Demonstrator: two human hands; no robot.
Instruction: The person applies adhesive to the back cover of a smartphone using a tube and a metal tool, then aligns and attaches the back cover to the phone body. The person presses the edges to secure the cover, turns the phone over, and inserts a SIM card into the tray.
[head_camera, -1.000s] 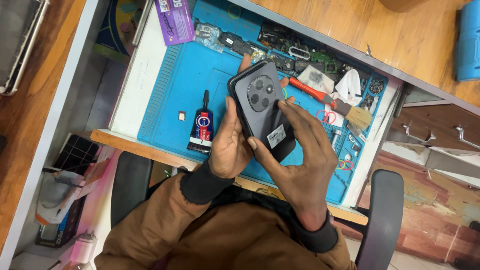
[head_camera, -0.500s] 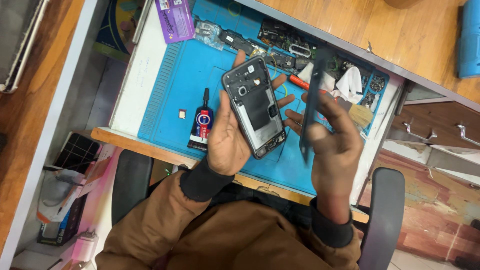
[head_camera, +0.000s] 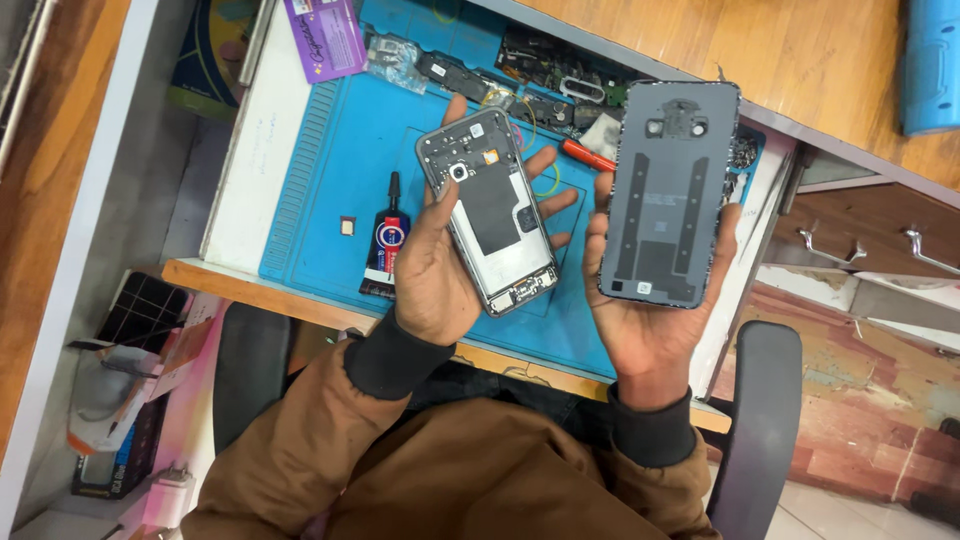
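My left hand (head_camera: 432, 270) grips the opened phone (head_camera: 488, 212), right hand (head_camera: 640, 325) cradles its back cover (head_camera: 668, 195), both above the blue mat (head_camera: 330, 170). I'd hold edges only, probably, adhesive's exposed.

White desk (head_camera: 240, 200) with wooden edge, black chair (head_camera: 760, 420), wooden drawers (head_camera: 860, 250), reddish mottled floor (head_camera: 870, 420).
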